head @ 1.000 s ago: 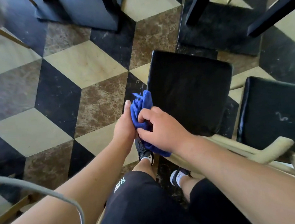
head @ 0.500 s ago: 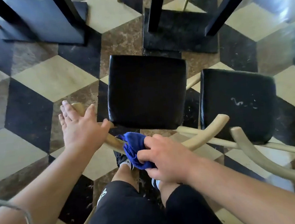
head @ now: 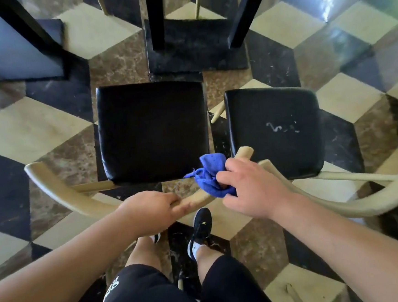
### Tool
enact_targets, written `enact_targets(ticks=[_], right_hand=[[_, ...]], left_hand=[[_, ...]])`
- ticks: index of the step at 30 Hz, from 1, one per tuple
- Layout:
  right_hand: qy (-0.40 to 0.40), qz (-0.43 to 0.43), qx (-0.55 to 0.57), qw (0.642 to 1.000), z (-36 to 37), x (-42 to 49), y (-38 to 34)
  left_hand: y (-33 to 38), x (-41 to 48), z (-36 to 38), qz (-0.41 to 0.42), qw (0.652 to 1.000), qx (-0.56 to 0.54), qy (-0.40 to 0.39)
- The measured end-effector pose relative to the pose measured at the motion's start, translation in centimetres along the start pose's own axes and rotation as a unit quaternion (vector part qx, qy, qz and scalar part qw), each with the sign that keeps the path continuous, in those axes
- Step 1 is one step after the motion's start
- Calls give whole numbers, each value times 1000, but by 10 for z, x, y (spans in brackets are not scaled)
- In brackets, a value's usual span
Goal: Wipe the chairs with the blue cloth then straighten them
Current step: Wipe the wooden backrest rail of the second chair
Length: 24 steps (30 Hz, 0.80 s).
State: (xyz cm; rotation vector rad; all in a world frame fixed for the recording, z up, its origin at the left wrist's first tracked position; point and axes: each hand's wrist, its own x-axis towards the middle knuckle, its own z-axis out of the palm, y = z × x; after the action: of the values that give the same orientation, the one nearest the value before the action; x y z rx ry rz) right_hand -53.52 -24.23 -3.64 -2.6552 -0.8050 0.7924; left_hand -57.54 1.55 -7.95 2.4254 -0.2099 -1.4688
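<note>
Floor (head: 32, 130) tiles run under everything. At the left, the left hand (head: 150, 212), open above the backrest (head: 60, 192) half a second ago, is now clenched on that curved rail. The black seat (head: 153, 130) has drifted to the centre. Just right, the right hand (head: 251, 189) grasps the bunched blue cloth (head: 209, 176) against the rail's right end; it seems mid-wipe. The neighbouring chair's seat (head: 275, 130), smeared white, likely awaits wiping.

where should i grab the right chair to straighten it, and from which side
Take the right chair by its curved wooden back rail, from behind, where you stand. The rail arcs toward you at hand height, bare of obstructions, while the seat sits low; the right hand grips the blue cloth beside it.
</note>
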Motion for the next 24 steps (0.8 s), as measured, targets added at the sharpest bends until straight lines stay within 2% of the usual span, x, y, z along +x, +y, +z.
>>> enact_targets(ticks=[4, 8, 10, 12, 16, 21, 24], right_hand=[[37, 55, -11, 998, -10, 13, 24], [32, 54, -59, 996, -17, 44, 27], [-24, 49, -95, 994, -19, 65, 21], [-119, 63, -129, 982, -20, 87, 15], [-310, 99, -170, 930, -8, 128, 6], [-434, 84, -209, 872, 34, 164, 12], [-505, 76, -239, 826, 67, 186, 16]], left_hand=[[9, 16, -11, 12, 994, -43, -100], [4, 33, -14, 40, 978, -120, -164], [5, 43, -13, 61, 967, -158, -193], [10, 51, -15, 82, 954, -187, -221], [19, 67, -20, 121, 937, -211, -251], [19, 79, -19, 153, 936, -194, -249], [16, 81, -16, 165, 936, -196, -242]])
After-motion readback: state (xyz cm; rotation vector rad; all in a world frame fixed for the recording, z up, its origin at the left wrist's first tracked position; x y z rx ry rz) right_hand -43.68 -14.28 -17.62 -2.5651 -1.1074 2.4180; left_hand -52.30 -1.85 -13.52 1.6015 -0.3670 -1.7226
